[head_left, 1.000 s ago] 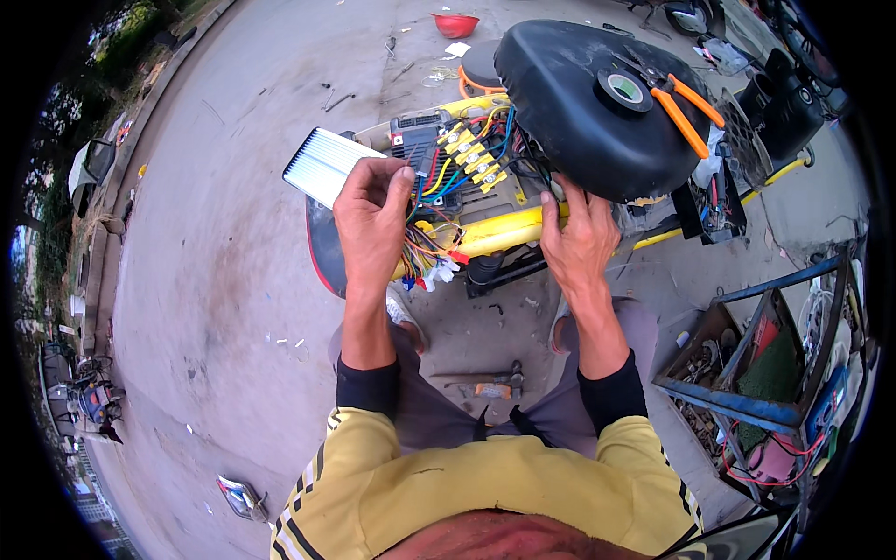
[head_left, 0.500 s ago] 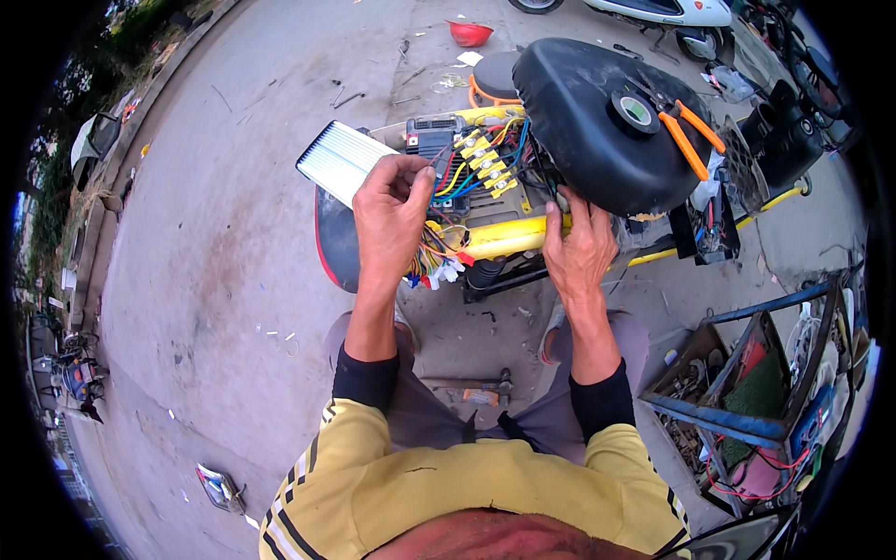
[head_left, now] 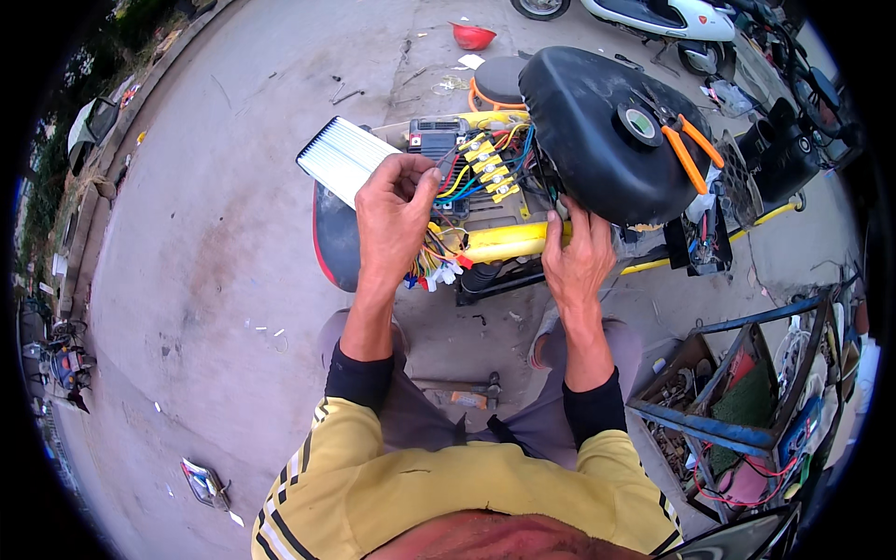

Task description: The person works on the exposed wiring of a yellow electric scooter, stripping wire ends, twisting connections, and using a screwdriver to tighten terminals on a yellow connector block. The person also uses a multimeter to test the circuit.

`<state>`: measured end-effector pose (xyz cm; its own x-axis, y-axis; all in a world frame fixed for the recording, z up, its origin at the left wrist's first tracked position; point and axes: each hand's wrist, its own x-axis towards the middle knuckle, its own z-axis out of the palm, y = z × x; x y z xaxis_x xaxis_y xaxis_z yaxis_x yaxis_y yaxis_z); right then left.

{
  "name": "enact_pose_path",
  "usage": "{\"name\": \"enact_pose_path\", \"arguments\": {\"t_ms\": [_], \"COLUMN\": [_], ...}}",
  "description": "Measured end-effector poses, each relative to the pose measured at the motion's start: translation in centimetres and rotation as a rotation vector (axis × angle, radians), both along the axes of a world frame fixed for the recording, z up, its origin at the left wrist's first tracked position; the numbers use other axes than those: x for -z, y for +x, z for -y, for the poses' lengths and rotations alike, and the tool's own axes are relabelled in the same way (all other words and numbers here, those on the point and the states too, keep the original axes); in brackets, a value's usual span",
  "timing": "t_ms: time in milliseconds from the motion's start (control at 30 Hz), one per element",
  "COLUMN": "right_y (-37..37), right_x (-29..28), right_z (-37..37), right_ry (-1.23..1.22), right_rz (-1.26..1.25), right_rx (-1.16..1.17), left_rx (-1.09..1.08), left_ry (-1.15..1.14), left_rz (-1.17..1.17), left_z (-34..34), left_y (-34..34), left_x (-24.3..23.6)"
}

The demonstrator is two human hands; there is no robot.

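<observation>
We've got a silver finned box (head_left: 341, 154), slanted, ribbed face up, lower right part hidden. Right of it: yellow bolted terminal strip (head_left: 489, 168), coloured wires (head_left: 455, 194) alongside. Below, multicolour bundle (head_left: 433, 250) with white plugs (head_left: 444, 274) hangs bunched.
</observation>
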<state>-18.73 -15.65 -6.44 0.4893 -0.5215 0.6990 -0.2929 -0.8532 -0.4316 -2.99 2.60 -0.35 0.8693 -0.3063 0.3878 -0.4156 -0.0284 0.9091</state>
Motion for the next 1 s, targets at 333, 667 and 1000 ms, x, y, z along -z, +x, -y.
{"name": "enact_pose_path", "arguments": {"t_ms": [333,667,1000], "right_y": [0.2,-1.9,-1.5], "right_x": [0.3,-0.1,-4.5], "right_z": [-0.1,-2.9,-6.4], "right_ry": [-0.139,-0.080,0.227], "right_rz": [0.035,0.061,0.109], "right_rx": [0.002,-0.128,-0.257], "left_rx": [-0.002,-0.090,-0.065], "left_ry": [0.060,0.106,0.105], "left_rz": [0.041,0.248,0.155], "left_z": [-0.1,0.1,-0.1], "left_y": [0.0,0.1,0.0], "left_x": [-0.3,0.3,-0.4]}}
